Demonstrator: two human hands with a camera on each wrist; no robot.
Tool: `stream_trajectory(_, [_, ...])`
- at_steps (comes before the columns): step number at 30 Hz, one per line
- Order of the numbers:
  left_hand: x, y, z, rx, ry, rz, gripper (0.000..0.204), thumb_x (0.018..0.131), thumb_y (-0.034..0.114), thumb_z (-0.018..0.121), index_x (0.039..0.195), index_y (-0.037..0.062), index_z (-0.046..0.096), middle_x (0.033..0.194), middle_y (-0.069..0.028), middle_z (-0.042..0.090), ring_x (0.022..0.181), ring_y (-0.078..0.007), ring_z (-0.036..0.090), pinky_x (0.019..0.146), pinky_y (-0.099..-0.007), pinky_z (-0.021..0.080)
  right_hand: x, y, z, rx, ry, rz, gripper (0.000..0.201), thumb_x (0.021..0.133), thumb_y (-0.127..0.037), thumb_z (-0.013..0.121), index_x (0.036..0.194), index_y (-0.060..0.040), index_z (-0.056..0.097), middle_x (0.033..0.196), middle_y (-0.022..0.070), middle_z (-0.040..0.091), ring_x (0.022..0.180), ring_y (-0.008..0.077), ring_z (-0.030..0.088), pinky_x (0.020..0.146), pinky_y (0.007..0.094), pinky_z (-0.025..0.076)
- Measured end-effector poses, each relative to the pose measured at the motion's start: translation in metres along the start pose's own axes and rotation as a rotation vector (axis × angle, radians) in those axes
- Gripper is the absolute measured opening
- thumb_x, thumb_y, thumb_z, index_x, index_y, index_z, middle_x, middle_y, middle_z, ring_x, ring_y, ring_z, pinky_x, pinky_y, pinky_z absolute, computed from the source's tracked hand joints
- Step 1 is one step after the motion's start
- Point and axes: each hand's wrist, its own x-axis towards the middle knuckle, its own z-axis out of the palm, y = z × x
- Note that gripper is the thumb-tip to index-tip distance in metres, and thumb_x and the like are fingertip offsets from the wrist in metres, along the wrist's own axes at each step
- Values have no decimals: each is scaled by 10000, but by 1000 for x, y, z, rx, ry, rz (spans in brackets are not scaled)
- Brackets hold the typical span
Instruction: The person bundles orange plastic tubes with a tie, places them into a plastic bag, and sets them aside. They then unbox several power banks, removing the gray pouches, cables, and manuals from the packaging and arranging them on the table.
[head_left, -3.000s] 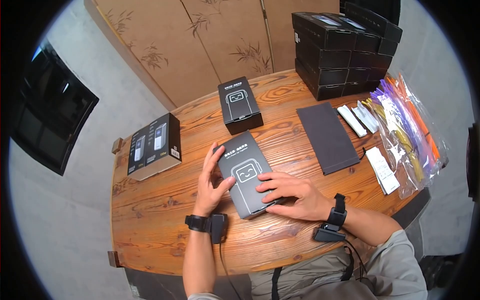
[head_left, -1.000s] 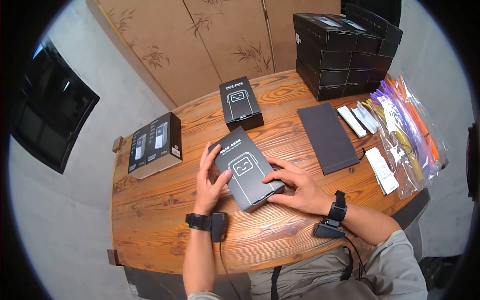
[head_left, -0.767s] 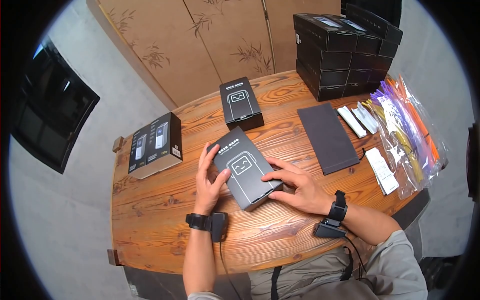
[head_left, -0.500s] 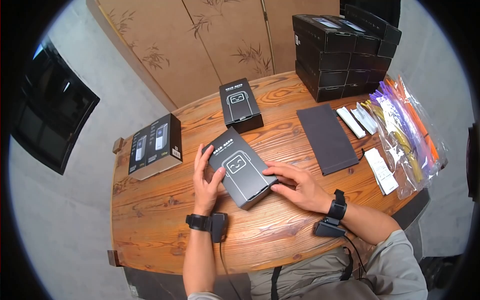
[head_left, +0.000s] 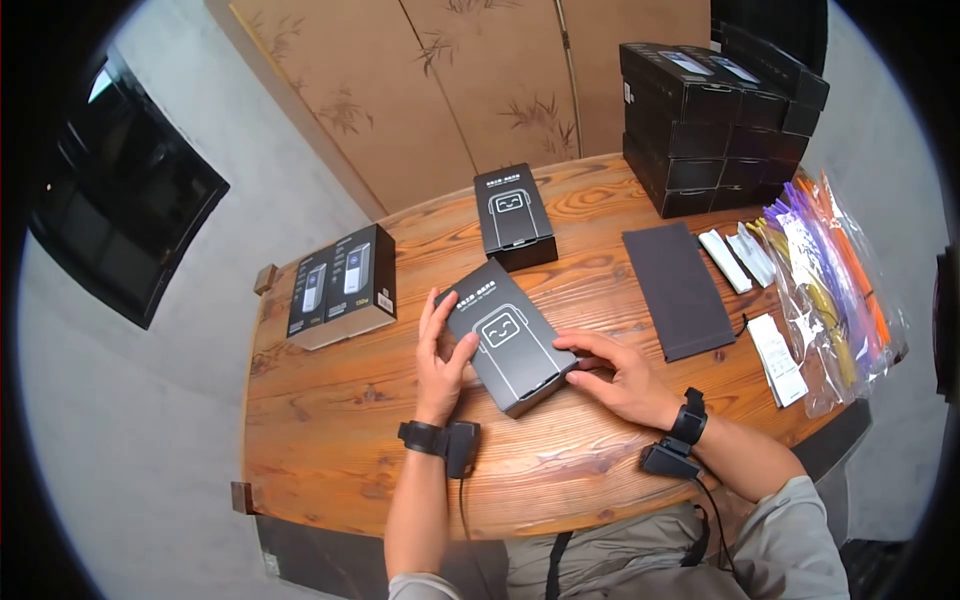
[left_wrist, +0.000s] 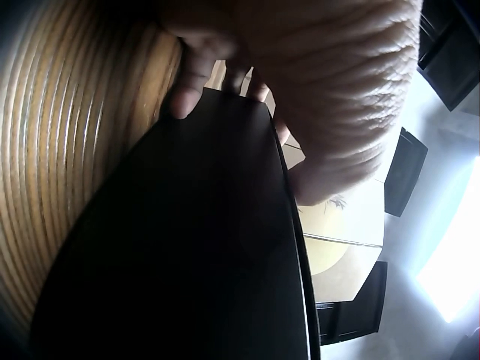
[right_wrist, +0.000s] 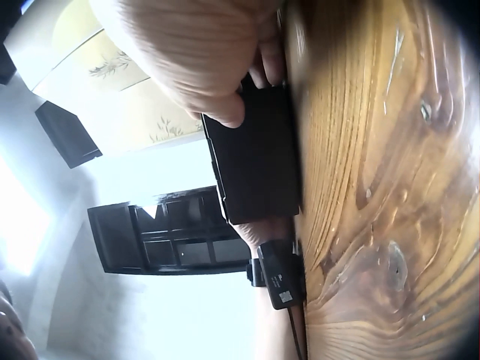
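A black box (head_left: pixel 508 335) with a smiling robot face on its lid lies at an angle on the wooden table. My left hand (head_left: pixel 441 362) grips its left side, thumb over the lid's edge; the left wrist view shows several fingertips around the dark box (left_wrist: pixel 187 225). My right hand (head_left: pixel 622 382) holds the lower right corner between thumb and fingers. In the right wrist view, the right thumb lies against the box's dark end (right_wrist: pixel 259 157). Part of the right fingers is hidden behind the box.
A similar black box (head_left: pixel 514 215) stands behind, with a wider box (head_left: pixel 342 283) at left. At right are a dark pouch (head_left: pixel 679 290), white packets (head_left: pixel 725 260), folded papers (head_left: pixel 776 362), a bag of coloured strips (head_left: pixel 825 290) and stacked black boxes (head_left: pixel 715 130).
The held box has turned slightly, its top end swinging left. My right hand has shifted from the lid to the lower right corner. The whole head view has moved, shifting the scene rightward.
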Motion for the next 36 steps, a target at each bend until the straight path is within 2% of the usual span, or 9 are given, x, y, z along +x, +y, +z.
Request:
stream_trajectory(10, [-2,-3,-7,39,14,-35,639,849,163,689,1435,53,459,1599,-204,145,1445,-295,262,1148,-383,275,1,12,0,141,23,42,520,905,-53,630,1401,-43,473,1327,141,591,1214,225,585,990,327,501])
stream_trajectory(15, [-41,64,1,98,-152,-84,842,739,237,799,1475,106,412,1614,-172,37,1456,-302,222,1097,-478,361,2,13,-3,155,3,55,518,898,-75,646,1390,-43,486,1302,143,607,1188,218,598,971,330,505])
stream_trajectory(17, [-48,67,3,257,-231,18,844,735,271,810,1470,115,423,1629,-128,61,1462,-318,231,1102,-508,336,3,13,-2,164,0,43,514,891,-89,650,1381,-51,501,1272,149,621,1156,236,614,958,341,506])
stream_trajectory(19, [-64,87,18,821,-339,263,819,702,253,840,1426,117,482,1619,-159,100,1453,-361,251,1123,-517,296,4,11,-2,-32,-71,-38,516,876,-109,653,1372,-66,518,1228,159,632,1112,262,624,939,356,505])
stream_trajectory(24, [-64,69,13,654,-135,162,616,721,104,792,1306,119,600,1504,-187,380,1418,-440,274,1142,-500,275,2,15,0,-126,-41,-120,470,859,-105,653,1321,-77,572,1189,160,643,1033,264,630,888,344,516])
stream_trajectory(27, [-54,64,3,697,-95,160,609,723,87,779,1305,114,599,1513,-194,361,1416,-431,284,1141,-499,273,4,13,-3,-67,-45,-3,427,856,-100,651,1280,-69,605,1161,150,659,1013,261,632,878,340,518])
stream_trajectory(31, [-30,55,-11,655,-21,101,585,755,30,734,1316,101,584,1495,-249,349,1353,-411,397,1051,-413,411,4,10,-3,-92,-19,-71,350,851,-100,646,1200,-66,648,1114,131,676,1001,275,634,877,355,513])
stream_trajectory(32, [-25,62,-8,568,3,-28,582,763,10,718,1321,94,575,1473,-269,362,1310,-391,451,997,-373,454,4,13,-1,-104,-9,-108,333,848,-106,646,1179,-69,654,1095,132,677,995,285,634,876,369,510])
stream_trajectory(36, [-1,36,-14,623,31,48,597,748,-5,712,1321,89,572,1439,-246,412,1286,-365,474,1009,-367,441,4,19,-1,-113,13,-166,268,846,-115,650,1108,-69,681,1068,119,685,1003,297,631,889,393,504])
